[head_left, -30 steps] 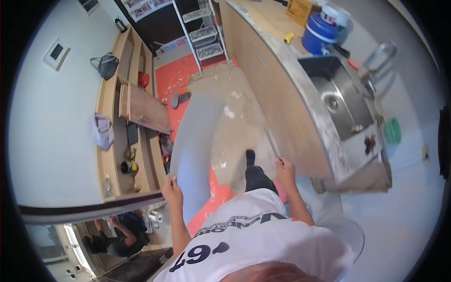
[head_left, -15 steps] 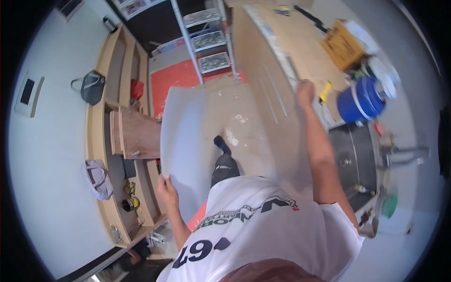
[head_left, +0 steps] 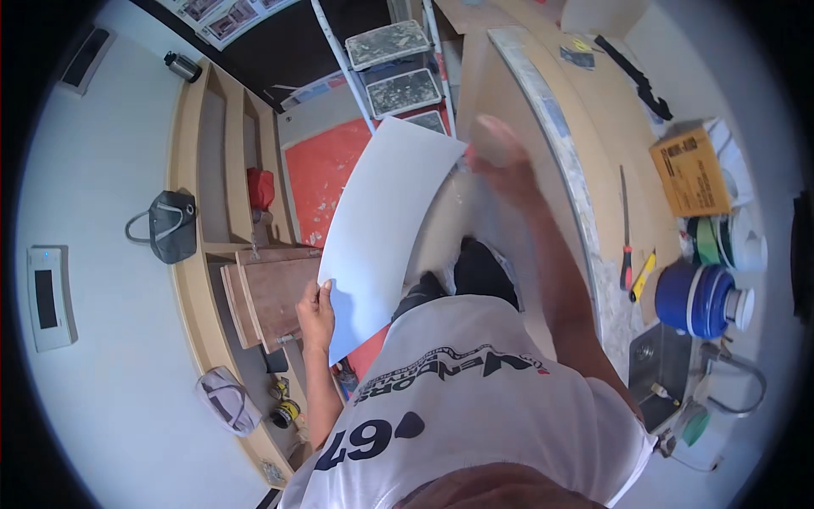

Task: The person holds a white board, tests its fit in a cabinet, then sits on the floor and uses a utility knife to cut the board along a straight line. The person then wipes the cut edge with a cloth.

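A thin white sheet [head_left: 386, 229], slightly bowed, stretches out in front of my body. My left hand [head_left: 316, 321] grips its left edge, thumb on the upper face and fingers behind. Near the sheet's far right corner is my right hand [head_left: 506, 157], smeared by motion, so its fingers do not show clearly. Whether it touches the corner I cannot tell. On the counter [head_left: 585, 161] at my right lie a file with a red handle [head_left: 626, 229] and a yellow utility knife [head_left: 644, 276].
A stepladder [head_left: 390, 47] stands ahead, partly on red floor covering [head_left: 326, 161]. Along the left wall runs a wooden shelf unit [head_left: 186, 161] with brown boards [head_left: 284, 293] jutting out. A blue jug [head_left: 694, 297], cardboard box [head_left: 691, 174] and sink [head_left: 657, 365] are at right.
My right hand has left the counter edge and swung left to the sheet's far corner. The sheet has swung right and flattened toward me. The file now lies on the counter by the knife.
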Available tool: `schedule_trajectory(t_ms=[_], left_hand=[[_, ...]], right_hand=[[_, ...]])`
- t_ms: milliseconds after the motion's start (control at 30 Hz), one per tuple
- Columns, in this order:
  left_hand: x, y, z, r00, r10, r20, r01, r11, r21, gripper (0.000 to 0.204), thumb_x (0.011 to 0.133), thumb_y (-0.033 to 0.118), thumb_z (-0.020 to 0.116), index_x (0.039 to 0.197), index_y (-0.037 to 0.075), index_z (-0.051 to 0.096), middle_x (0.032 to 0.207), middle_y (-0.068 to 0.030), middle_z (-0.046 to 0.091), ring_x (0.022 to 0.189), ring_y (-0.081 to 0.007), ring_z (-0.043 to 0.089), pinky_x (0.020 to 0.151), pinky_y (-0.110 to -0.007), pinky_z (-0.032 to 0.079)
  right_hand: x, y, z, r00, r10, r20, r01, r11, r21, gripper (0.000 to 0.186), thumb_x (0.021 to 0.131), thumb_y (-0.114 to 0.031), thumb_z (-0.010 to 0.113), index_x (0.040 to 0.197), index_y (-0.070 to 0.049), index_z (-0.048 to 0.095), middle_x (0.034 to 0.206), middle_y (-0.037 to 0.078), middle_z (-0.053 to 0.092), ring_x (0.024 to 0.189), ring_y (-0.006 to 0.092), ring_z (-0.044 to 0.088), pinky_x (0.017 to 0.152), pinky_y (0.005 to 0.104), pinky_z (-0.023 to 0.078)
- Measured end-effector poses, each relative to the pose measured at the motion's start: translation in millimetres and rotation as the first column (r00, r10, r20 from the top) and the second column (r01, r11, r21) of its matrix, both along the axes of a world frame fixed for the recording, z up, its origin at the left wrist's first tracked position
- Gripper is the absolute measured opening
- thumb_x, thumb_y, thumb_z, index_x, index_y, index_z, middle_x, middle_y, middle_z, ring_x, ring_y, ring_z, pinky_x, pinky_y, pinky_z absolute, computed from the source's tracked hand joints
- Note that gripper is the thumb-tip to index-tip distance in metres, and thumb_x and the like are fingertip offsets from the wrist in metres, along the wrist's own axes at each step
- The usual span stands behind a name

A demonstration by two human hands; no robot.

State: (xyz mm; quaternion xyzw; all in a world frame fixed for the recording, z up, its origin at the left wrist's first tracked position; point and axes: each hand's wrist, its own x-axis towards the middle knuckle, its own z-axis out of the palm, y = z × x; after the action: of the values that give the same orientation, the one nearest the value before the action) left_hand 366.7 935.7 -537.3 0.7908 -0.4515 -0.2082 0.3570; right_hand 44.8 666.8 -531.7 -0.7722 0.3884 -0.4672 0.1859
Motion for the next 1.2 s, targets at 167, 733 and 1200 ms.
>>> schedule_trajectory(t_ms=[167, 733, 1200], left_hand=[[19.3, -48.4, -3.6, 0.998, 0.005, 0.06, -0.005, 1.0, -0.004, 0.02, 0.093, 0.016, 0.064, 0.088, -0.003, 0.059, 0.061, -0.0132, 0.045, 0.059, -0.0123, 0.035, 0.052, -0.032, 0.037], [-45.2, -344.0, 67.3, 0.995, -0.053, -0.085, 0.06, 0.994, 0.094, 0.021, 0.092, 0.015, 0.068, 0.101, -0.004, 0.07, 0.086, -0.0027, 0.07, 0.08, -0.009, 0.06, 0.072, -0.026, 0.049], [-14.7, -373.4, 68.4, 0.932, 0.127, -0.34, -0.21, 0.952, -0.223, 0.03, 0.095, 0.025, 0.066, 0.102, -0.004, 0.066, 0.087, -0.0031, 0.068, 0.079, -0.0082, 0.057, 0.07, -0.025, 0.048]], right_hand=[[81.6, -91.2, 15.1, 0.933, 0.305, 0.193, -0.353, 0.881, 0.314, 0.039, 0.081, -0.012, 0.074, 0.117, -0.001, 0.062, 0.106, 0.014, 0.066, 0.104, 0.0276, 0.062, 0.093, 0.0376, 0.047], [52.5, -279.6, 31.8, 0.864, 0.495, 0.092, -0.503, 0.86, 0.089, 0.039, 0.076, -0.013, 0.076, 0.113, -0.005, 0.065, 0.114, 0.013, 0.062, 0.114, 0.0292, 0.055, 0.099, 0.0378, 0.043], [-247.5, -380.6, -95.0, 0.846, -0.482, -0.227, 0.531, 0.803, 0.272, 0.047, 0.085, -0.022, 0.068, 0.126, -0.001, 0.059, 0.12, 0.022, 0.063, 0.112, 0.0323, 0.061, 0.096, 0.0366, 0.047]])
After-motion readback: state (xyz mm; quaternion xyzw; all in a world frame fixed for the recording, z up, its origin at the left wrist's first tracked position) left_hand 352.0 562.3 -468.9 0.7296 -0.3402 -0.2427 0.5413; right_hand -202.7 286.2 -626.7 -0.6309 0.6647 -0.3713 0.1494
